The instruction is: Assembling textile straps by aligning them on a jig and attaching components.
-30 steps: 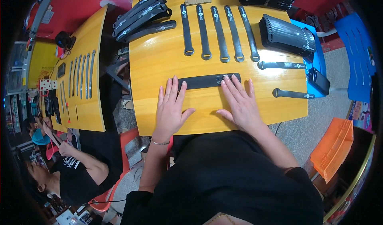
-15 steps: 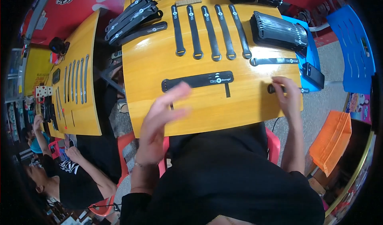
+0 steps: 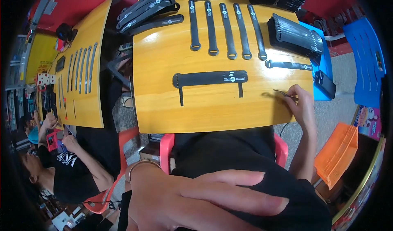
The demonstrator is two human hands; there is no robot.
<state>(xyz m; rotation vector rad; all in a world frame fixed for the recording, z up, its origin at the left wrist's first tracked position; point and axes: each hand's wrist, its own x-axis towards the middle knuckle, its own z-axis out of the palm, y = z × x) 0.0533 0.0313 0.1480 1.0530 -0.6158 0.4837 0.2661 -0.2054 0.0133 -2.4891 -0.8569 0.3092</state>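
Note:
Close to the camera, my left hand [image 3: 196, 194] stretches over my lap with its fingers apart and nothing in them. My right hand [image 3: 302, 104] is at the table's right side, pinching the end of a thin black strap [image 3: 284, 94] that is seen almost edge-on; part of it is hidden by the fingers. A wide black strap [image 3: 204, 79] with a white print and a rounded end lies across the middle of the table. Two narrow dark strips, a left strip [image 3: 181, 96] and a right strip [image 3: 240, 90], run down from its lower edge.
Several black straps [image 3: 224, 30] lie in a row at the back. Strap stacks [image 3: 297, 34] stand at the back right, another pile [image 3: 147, 10] at the back left. A phone [image 3: 324, 84] rests beside the blue stool. An orange basket [image 3: 337, 153] is at right; a person works at the left table [image 3: 88, 104].
My left hand has drawn back from above the table toward me and the camera. My right hand has lifted the small black strap it was touching. The view has shifted slightly.

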